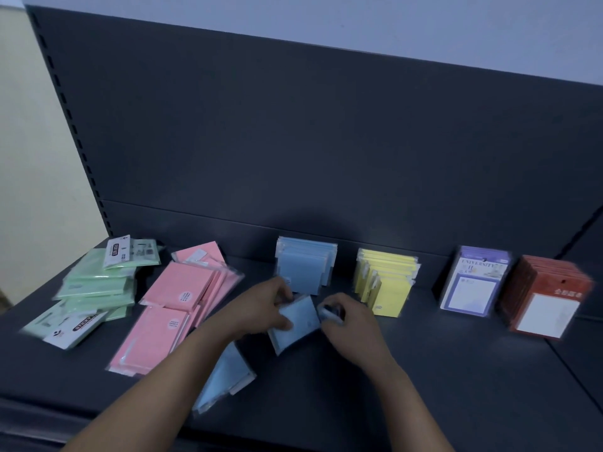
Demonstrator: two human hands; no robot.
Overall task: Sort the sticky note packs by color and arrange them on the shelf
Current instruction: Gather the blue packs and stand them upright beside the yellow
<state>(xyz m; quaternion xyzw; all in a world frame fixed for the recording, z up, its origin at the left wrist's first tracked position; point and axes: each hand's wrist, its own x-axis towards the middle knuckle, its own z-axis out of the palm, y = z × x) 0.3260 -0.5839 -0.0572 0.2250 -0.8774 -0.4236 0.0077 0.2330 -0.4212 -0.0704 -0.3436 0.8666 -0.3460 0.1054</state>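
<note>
On the dark shelf (456,370), just near of the middle, both hands meet on one blue pack (298,321), tilted and lifted slightly off the shelf. The left hand (267,308) grips its left edge, thumb on the near face and fingers curled over the far side. The right hand (349,324) has its fingers curled on a pale bit of wrapper at the pack's right corner; blur hides just what they pinch.

A second blue pack (225,376) lies flat, nearer and to the left, partly under the left forearm. Far of the hands, a blue row (306,265) stands upright against the back panel (326,141). To its right stands a yellow row (386,282), whose front pack carries a small dark mark too small to read.

Further right, the purple packs (473,282) show the word "UNIVERSITY" across a white header. Beside them, the red packs (548,298) have a white note square and white characters that are too blurred to read.

At far left lies a loose green heap (98,282) with white header cards; the dark bands of lettering on these cannot be read for certain. Between that heap and the hands, the pink packs (182,301) lie overlapping. Two of them have round white stickers with unreadable print.
</note>
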